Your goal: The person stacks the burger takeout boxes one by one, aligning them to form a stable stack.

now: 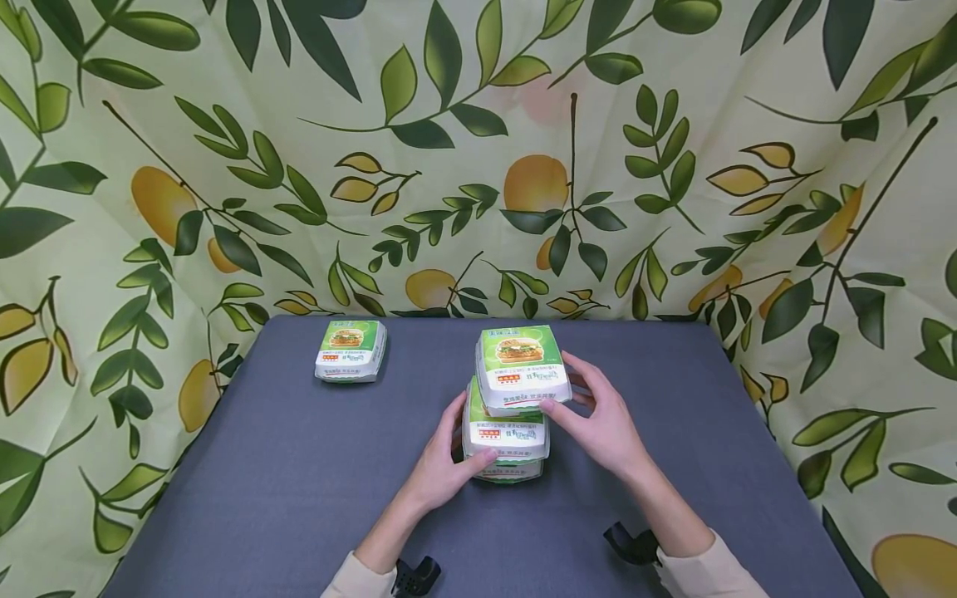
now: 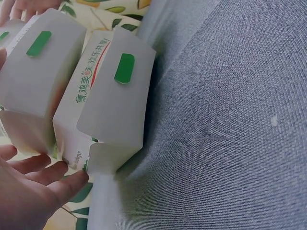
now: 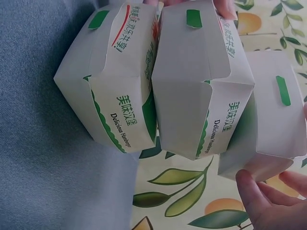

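Three white-and-green hamburger boxes stand stacked on the dark cloth. Its lid printed with a burger, the top box sits slightly tilted and offset to the right over the middle box. The bottom box shows only its front edge in the head view; its closed flap with a green tab faces the left wrist camera. My right hand holds the top box at its right side, thumb on the front corner. With thumb in front and fingers along the left side, my left hand grips the middle box.
Another hamburger box lies by itself at the back left of the table. Behind and beside the table hangs a leaf-and-fruit patterned cloth. Black wrist straps show below both hands.
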`<state>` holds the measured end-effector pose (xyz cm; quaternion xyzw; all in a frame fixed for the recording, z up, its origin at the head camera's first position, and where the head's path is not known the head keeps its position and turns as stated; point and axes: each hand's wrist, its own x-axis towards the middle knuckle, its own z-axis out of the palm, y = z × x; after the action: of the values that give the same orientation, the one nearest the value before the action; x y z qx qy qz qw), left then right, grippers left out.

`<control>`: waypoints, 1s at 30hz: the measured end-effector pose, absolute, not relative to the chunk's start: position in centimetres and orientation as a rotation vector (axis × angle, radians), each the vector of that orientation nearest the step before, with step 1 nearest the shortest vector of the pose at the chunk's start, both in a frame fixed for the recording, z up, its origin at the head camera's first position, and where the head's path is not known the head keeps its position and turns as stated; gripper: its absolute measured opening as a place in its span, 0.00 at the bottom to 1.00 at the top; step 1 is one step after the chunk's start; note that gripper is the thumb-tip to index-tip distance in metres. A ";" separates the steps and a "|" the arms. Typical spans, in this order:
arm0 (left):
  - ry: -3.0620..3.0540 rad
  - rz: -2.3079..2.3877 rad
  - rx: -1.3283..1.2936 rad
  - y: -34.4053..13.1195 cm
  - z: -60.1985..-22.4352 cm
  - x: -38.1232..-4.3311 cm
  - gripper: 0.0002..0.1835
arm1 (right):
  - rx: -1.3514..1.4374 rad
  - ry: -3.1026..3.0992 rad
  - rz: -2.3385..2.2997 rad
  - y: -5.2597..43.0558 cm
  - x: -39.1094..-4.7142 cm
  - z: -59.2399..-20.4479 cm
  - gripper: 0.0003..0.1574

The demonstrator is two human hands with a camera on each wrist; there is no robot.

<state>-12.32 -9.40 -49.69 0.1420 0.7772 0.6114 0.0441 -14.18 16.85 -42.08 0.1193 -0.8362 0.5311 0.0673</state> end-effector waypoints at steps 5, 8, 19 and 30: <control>2.375 1.865 0.425 -9.4 -49.6 -12.3 0.51 | 0.361 -2.500 1.635 16.8 -14.1 -42.1 0.47; 2.369 1.875 0.433 -9.4 -49.5 -12.3 0.51 | 0.365 -2.493 1.646 16.8 -14.0 -42.1 0.46; 2.431 1.841 0.419 -9.8 -49.2 -12.3 0.52 | 0.393 -2.467 1.666 16.5 -13.8 -42.3 0.42; 2.527 1.873 0.466 -10.0 -46.3 -12.4 0.51 | 0.414 -2.438 1.671 16.5 -13.5 -42.3 0.39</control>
<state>-12.38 -10.03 -46.30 0.1464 0.7945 0.5890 -0.0190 -13.55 16.46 -42.34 0.1384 -0.8143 0.5582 0.0783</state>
